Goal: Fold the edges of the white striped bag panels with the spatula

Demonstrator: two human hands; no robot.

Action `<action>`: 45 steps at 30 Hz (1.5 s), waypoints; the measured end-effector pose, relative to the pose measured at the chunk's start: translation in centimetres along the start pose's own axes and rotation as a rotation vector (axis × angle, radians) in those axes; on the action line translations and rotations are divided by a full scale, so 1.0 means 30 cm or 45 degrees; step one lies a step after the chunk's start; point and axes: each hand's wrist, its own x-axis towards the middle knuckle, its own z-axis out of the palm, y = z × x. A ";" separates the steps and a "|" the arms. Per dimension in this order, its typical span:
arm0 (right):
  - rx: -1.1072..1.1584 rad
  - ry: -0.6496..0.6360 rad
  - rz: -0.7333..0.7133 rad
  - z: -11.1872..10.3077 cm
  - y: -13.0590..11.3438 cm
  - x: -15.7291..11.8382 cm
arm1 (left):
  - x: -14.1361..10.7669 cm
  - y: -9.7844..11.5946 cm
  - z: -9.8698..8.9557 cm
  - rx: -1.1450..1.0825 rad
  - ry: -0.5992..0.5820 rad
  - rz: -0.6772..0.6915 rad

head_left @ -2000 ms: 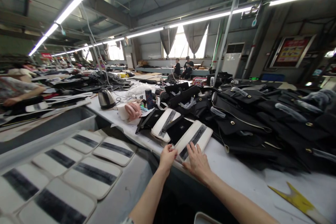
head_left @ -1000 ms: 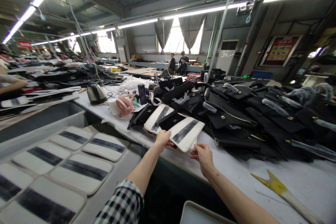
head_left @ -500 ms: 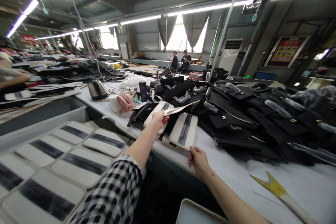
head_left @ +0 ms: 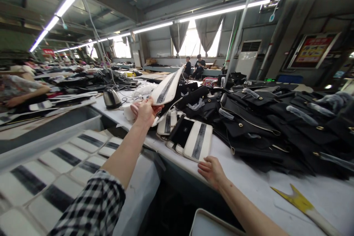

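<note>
My left hand (head_left: 146, 112) is closed on the lower edge of a white panel with a dark stripe (head_left: 167, 88), which it holds raised above the table. My right hand (head_left: 211, 169) has its fingers apart just below the near corner of another striped white panel (head_left: 198, 141); whether it touches that corner is unclear. Left of that panel lie a black piece (head_left: 181, 131) and a smaller striped white piece (head_left: 166, 122). Rows of striped white panels (head_left: 62, 158) rest at the lower left.
A metal kettle (head_left: 111, 98) stands behind my left hand. Black bags (head_left: 257, 125) are heaped on the right. A yellow forked tool (head_left: 300, 199) lies at the lower right. Another person's arm (head_left: 30, 94) shows at the far left.
My left hand has moved left and up, lifting and tilting its panel. My right hand has opened from the near corner of the panel on the table.
</note>
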 end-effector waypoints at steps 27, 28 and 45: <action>0.060 -0.064 -0.178 0.179 -0.378 0.021 | -0.128 -0.521 -0.304 1.648 -0.124 0.202; 0.056 -0.066 -0.200 0.189 -0.396 0.027 | -0.121 -0.535 -0.302 1.711 -0.117 0.204; -0.279 -0.580 -0.609 -0.016 -0.899 -0.279 | -0.155 -0.441 -0.187 1.530 -0.035 0.160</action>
